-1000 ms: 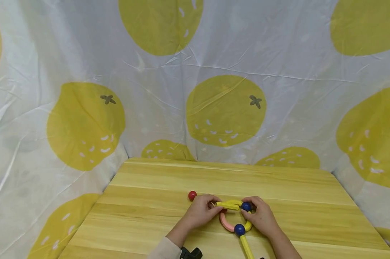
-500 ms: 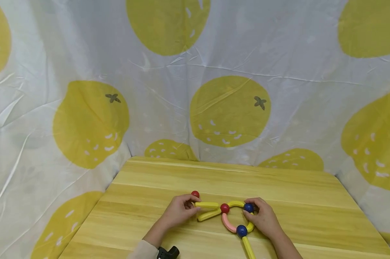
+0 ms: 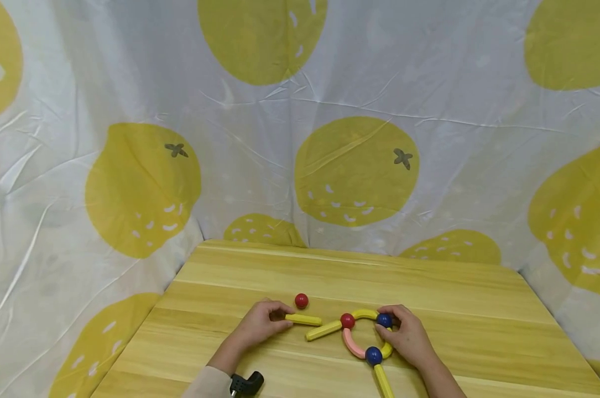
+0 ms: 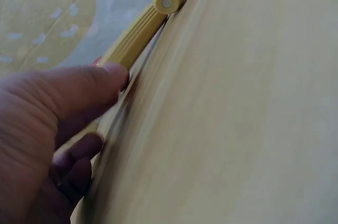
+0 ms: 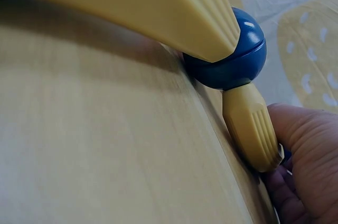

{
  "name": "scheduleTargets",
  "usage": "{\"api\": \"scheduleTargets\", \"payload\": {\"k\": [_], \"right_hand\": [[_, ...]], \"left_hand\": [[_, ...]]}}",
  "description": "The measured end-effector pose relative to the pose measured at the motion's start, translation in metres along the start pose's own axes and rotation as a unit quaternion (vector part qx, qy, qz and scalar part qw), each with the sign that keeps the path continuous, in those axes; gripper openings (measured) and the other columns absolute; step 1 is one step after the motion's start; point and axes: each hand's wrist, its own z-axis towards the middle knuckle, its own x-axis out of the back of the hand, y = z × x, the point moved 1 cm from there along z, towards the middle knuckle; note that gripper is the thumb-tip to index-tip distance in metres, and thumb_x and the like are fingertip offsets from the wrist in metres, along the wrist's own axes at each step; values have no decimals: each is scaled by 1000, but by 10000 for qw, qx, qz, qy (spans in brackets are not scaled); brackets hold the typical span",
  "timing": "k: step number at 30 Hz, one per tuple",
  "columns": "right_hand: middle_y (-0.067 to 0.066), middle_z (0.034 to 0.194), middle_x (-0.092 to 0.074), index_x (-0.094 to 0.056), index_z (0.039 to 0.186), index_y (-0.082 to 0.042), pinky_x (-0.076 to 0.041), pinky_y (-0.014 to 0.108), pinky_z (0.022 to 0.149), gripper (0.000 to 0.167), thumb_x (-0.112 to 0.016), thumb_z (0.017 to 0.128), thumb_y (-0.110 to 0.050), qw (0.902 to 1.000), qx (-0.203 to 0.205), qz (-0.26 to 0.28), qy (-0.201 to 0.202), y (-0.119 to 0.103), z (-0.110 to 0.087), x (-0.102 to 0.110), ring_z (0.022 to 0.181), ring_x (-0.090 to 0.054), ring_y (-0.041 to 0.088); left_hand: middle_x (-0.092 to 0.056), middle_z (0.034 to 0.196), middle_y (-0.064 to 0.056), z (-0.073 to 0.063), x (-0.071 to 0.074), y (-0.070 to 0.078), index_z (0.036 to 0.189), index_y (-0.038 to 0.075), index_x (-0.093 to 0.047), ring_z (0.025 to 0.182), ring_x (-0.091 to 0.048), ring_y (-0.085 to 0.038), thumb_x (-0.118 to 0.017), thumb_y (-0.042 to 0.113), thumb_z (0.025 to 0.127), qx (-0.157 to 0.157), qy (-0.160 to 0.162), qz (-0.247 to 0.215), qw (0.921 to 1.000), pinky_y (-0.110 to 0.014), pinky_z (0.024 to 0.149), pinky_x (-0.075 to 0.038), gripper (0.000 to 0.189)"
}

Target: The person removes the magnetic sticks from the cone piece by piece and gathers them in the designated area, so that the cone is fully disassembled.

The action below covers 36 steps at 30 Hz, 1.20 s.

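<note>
My left hand (image 3: pixel 260 325) pinches one end of a straight yellow magnetic stick (image 3: pixel 303 319) between thumb and fingers. A ring of curved sticks, one pink (image 3: pixel 353 344) and the others yellow (image 3: pixel 364 313), lies on the table, joined by a red ball (image 3: pixel 347 320) and two blue balls. My right hand (image 3: pixel 410 337) grips the upper right blue ball (image 3: pixel 384 320). From the red ball a second straight yellow stick (image 3: pixel 323 330) points left, its free end near the held stick. Another yellow stick (image 3: pixel 383 381) runs from the lower blue ball (image 3: pixel 373 355) toward the front.
A loose red ball (image 3: pixel 301 300) rests just beyond the left hand. The wooden table (image 3: pixel 220 265) backs onto a lemon-print curtain (image 3: pixel 250 138). A black wrist device (image 3: pixel 247 384) is strapped by the left sleeve (image 3: pixel 207 382).
My left hand has drawn left with the yellow stick, away from above the ring, uncovering the red joint ball and then the loose red ball. The right hand stays on the blue ball.
</note>
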Motion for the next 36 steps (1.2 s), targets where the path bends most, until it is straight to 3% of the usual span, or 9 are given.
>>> {"api": "scheduleTargets", "payload": {"k": [5, 16, 24, 31, 36], "right_hand": [[3, 114, -67, -72, 114, -15, -54, 20, 82, 34, -86, 83, -15, 10000, 1, 49, 4, 1, 0, -1, 99, -64, 12], [4, 115, -66, -71, 118, -14, -54, 20, 82, 39, -86, 82, -18, 9999, -65, 94, -63, 2, 0, 0, 100, -63, 12], [6, 117, -65, -70, 120, -14, -53, 21, 81, 41, -85, 83, -17, 9996, -149, 116, -189, -2, 0, 4, 100, -62, 14], [4, 117, -65, -70, 122, -16, -52, 23, 83, 41, -84, 84, -17, 9990, -146, -42, -420, -5, 1, 8, 101, -60, 14], [4, 116, -66, -69, 123, -17, -54, 34, 91, 43, -84, 83, -16, 9970, -123, -193, -744, -8, -1, 16, 104, -62, 16]], "left_hand": [[-73, 100, 9, 2, 1, 0, 103, 23, -79, 91, -49, -7, -81, 23, 88, -251, 171, 561, 9980, -25, 79, -43, 15], [-73, 103, 12, 5, 1, -2, 105, 23, -77, 95, -52, -8, -85, 28, 84, -239, 99, 676, 9974, -26, 83, -44, 22], [-68, 105, 9, 5, 4, 4, 109, 18, -74, 98, -59, -12, -84, 30, 85, -220, 72, 734, 9970, -30, 87, -51, 29], [-68, 100, 8, 7, 2, 6, 104, 19, -76, 93, -59, -9, -79, 28, 90, -296, 131, 1138, 9930, -28, 82, -52, 17], [-67, 96, 8, 9, 2, 5, 100, 20, -76, 87, -57, -6, -80, 26, 90, -324, 248, 1254, 9913, -26, 77, -51, 12]]}}
